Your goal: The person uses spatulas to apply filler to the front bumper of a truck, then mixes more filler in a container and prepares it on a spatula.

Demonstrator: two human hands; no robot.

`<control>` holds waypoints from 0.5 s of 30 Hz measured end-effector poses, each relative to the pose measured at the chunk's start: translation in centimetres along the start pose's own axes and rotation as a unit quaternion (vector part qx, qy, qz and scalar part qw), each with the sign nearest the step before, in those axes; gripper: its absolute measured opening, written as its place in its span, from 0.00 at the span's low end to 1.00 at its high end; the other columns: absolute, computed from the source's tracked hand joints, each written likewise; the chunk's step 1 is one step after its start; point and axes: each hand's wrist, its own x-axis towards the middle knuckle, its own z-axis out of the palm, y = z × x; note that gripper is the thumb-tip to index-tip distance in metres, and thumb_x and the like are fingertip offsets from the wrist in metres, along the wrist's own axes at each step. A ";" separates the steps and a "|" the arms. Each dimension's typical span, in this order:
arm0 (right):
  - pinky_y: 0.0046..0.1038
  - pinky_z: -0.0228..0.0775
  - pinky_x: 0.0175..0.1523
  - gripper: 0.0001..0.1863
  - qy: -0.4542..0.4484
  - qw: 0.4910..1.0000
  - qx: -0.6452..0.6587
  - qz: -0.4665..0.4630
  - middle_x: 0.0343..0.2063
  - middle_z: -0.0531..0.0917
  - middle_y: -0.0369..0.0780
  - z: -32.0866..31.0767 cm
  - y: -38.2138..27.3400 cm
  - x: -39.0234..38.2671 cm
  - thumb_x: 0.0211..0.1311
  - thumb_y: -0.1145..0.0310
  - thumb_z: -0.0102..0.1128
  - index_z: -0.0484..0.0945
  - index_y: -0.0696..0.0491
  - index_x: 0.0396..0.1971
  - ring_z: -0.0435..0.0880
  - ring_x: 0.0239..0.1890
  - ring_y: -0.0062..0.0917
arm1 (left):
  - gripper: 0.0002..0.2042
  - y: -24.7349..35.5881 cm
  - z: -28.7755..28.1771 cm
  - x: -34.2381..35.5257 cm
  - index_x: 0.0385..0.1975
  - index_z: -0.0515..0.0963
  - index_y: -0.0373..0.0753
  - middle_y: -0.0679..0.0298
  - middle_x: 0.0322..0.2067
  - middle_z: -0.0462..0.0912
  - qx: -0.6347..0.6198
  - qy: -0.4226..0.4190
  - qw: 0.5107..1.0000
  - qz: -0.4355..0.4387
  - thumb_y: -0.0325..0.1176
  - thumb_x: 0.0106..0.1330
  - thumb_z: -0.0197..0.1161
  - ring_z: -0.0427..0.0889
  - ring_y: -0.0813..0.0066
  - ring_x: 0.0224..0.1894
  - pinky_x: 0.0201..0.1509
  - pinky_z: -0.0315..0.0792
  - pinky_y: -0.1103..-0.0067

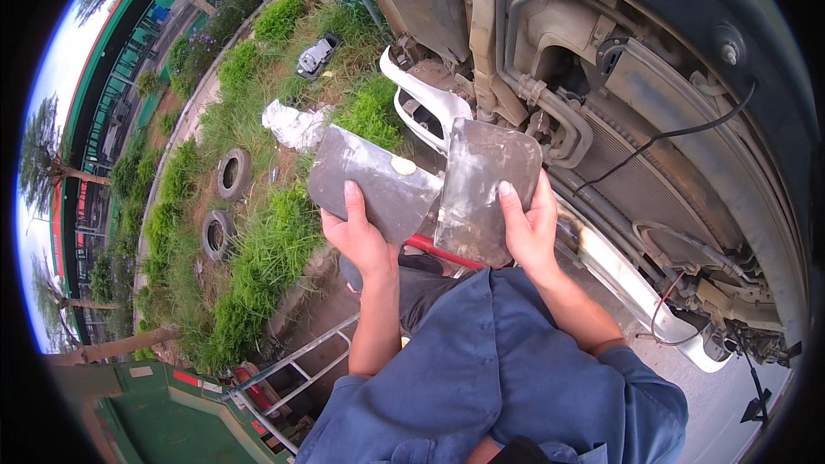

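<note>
Each of my hands grips a flat, dark grey plate with rounded corners and pale smears. The left plate (365,179) is tilted and carries a small dab of cream-coloured paste (403,166) near its upper edge. My left hand (368,236) is closed on its lower side, thumb on top. The right plate (483,185) stands more upright, whitish streaks across its face. Round its right edge my right hand (531,225) is closed, thumb on the front. The plates' inner edges meet or overlap slightly; whether they touch, I cannot tell. Fingers beneath both plates are hidden.
On the right is a vehicle's exposed front with a radiator (666,159) and pipes (563,112). A curved white panel (434,90) lies beyond the plates. Two tyres (217,235) and crumpled white sheeting (288,125) lie in grass at left. A metal ladder (301,369) stands lower left.
</note>
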 end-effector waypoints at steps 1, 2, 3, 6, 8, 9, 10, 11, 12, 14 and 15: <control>0.23 0.68 0.53 0.16 0.035 0.998 0.057 0.018 0.44 0.80 0.40 -0.4 -0.9 1.5 0.69 0.73 0.54 0.69 0.60 0.54 0.76 0.45 0.17 | 0.12 -0.3 -0.4 -1.0 0.49 0.71 0.32 0.61 0.43 0.80 0.001 -0.001 1.000 0.000 0.28 0.70 0.58 0.80 0.75 0.44 0.48 0.76 0.76; 0.23 0.67 0.54 0.16 0.056 0.995 0.080 0.010 0.45 0.79 0.39 -0.7 -1.5 2.6 0.69 0.73 0.54 0.68 0.59 0.55 0.76 0.46 0.17 | 0.12 -0.8 -0.8 -2.1 0.49 0.71 0.32 0.61 0.43 0.80 0.014 0.002 1.000 -0.014 0.28 0.70 0.58 0.80 0.75 0.44 0.49 0.76 0.76; 0.22 0.66 0.54 0.16 0.078 0.992 0.102 0.002 0.46 0.79 0.37 -1.0 -1.8 3.5 0.70 0.73 0.53 0.68 0.59 0.55 0.76 0.46 0.17 | 0.12 -1.3 -1.0 -2.9 0.49 0.71 0.32 0.61 0.43 0.80 0.025 0.005 0.999 -0.029 0.28 0.70 0.58 0.80 0.75 0.44 0.49 0.75 0.77; 0.22 0.67 0.54 0.17 0.094 0.990 0.104 -0.024 0.46 0.79 0.38 -0.6 -2.5 3.9 0.70 0.72 0.54 0.68 0.59 0.55 0.75 0.46 0.17 | 0.11 -1.7 -0.4 -3.7 0.48 0.71 0.33 0.62 0.43 0.80 0.019 -0.005 0.999 -0.026 0.28 0.70 0.59 0.79 0.76 0.43 0.49 0.74 0.77; 0.22 0.67 0.54 0.17 0.113 0.984 0.136 -0.025 0.46 0.79 0.37 0.1 -3.3 3.5 0.69 0.73 0.55 0.68 0.59 0.55 0.75 0.46 0.18 | 0.11 -2.1 0.3 -3.7 0.49 0.71 0.33 0.62 0.43 0.80 0.030 -0.011 0.999 0.007 0.29 0.70 0.59 0.79 0.77 0.42 0.49 0.73 0.77; 0.22 0.67 0.54 0.17 0.112 0.984 0.137 -0.026 0.46 0.79 0.37 0.1 -3.4 3.2 0.69 0.73 0.55 0.68 0.59 0.55 0.75 0.46 0.18 | 0.11 -2.2 0.3 -3.7 0.49 0.71 0.33 0.62 0.43 0.80 0.030 -0.012 0.999 0.009 0.29 0.70 0.59 0.79 0.77 0.42 0.49 0.73 0.77; 0.22 0.66 0.54 0.17 0.103 0.987 0.115 -0.054 0.45 0.79 0.37 0.1 -3.4 3.0 0.69 0.73 0.56 0.68 0.59 0.55 0.75 0.46 0.18 | 0.11 -2.3 0.4 -3.7 0.49 0.71 0.33 0.62 0.43 0.80 0.035 -0.008 0.999 0.017 0.29 0.70 0.59 0.79 0.77 0.43 0.49 0.73 0.77; 0.22 0.66 0.54 0.17 0.093 0.988 0.093 -0.081 0.45 0.78 0.37 0.1 -3.4 2.8 0.68 0.73 0.56 0.68 0.59 0.55 0.75 0.46 0.18 | 0.12 -2.3 0.4 -3.6 0.48 0.71 0.33 0.62 0.43 0.80 0.039 -0.004 0.999 0.024 0.29 0.70 0.59 0.79 0.77 0.43 0.49 0.73 0.77; 0.23 0.66 0.54 0.17 0.071 0.990 0.073 -0.094 0.45 0.79 0.38 0.1 -3.4 2.6 0.68 0.73 0.56 0.68 0.59 0.55 0.75 0.46 0.19 | 0.12 -2.3 0.4 -3.6 0.48 0.71 0.33 0.62 0.43 0.80 0.039 -0.006 0.999 0.023 0.29 0.70 0.59 0.79 0.77 0.43 0.49 0.73 0.77; 0.23 0.66 0.54 0.17 0.055 0.993 0.047 -0.092 0.44 0.79 0.39 0.0 -3.1 1.6 0.68 0.74 0.56 0.69 0.60 0.54 0.75 0.46 0.20 | 0.11 -2.0 0.4 -3.4 0.48 0.71 0.33 0.62 0.43 0.80 0.064 0.011 0.998 0.003 0.29 0.70 0.59 0.79 0.77 0.42 0.48 0.74 0.78; 0.23 0.66 0.54 0.17 0.050 0.994 0.056 -0.083 0.44 0.79 0.39 0.2 -3.1 1.1 0.68 0.74 0.56 0.69 0.61 0.54 0.76 0.46 0.20 | 0.11 -1.9 0.5 -3.3 0.48 0.71 0.33 0.62 0.43 0.80 0.063 0.013 0.998 0.003 0.29 0.70 0.59 0.79 0.77 0.42 0.48 0.74 0.78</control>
